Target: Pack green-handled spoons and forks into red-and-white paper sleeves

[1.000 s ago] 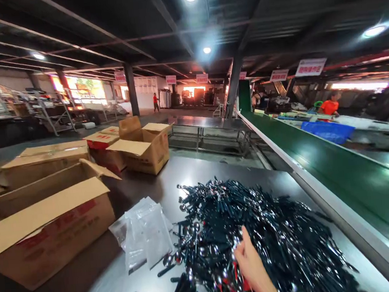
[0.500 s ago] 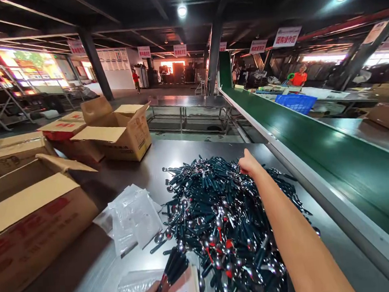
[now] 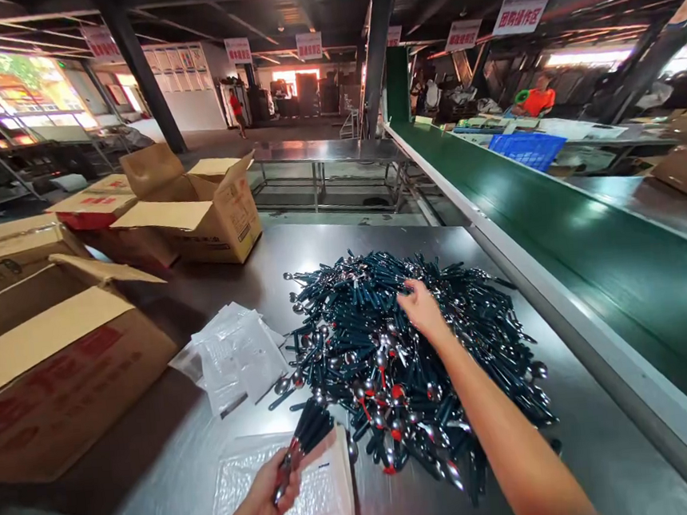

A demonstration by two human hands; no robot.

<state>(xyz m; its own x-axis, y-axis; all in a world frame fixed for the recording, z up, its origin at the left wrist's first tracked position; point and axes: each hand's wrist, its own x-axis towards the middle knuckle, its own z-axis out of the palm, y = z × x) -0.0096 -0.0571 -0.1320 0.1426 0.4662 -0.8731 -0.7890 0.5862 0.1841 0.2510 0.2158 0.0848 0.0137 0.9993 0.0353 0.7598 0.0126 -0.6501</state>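
A big heap of spoons [image 3: 374,335] with dark green handles and shiny metal bowls covers the middle of the steel table; some show red parts. My left hand [image 3: 271,488], near the front, is closed around a bunch of spoons [image 3: 311,427], their dark handles pointing up and away. Below that bunch lies a stack of clear bubble bags [image 3: 243,479] with a pale sheet on it. Over the upper middle of the heap reaches my right hand [image 3: 423,310], fingers bent and a little apart, with nothing visible in them.
White plastic bags [image 3: 238,359] lie left of the heap. Open cardboard boxes [image 3: 47,379] line the left side, with another open box [image 3: 237,219] behind. A green conveyor belt [image 3: 560,254] runs along the right. Beyond it are a blue basket [image 3: 527,151] and a person in orange [image 3: 537,102].
My right hand has moved left and nearer over the heap. My left hand still grips its bunch of spoons. The camera has tilted down, so more of both arms shows.
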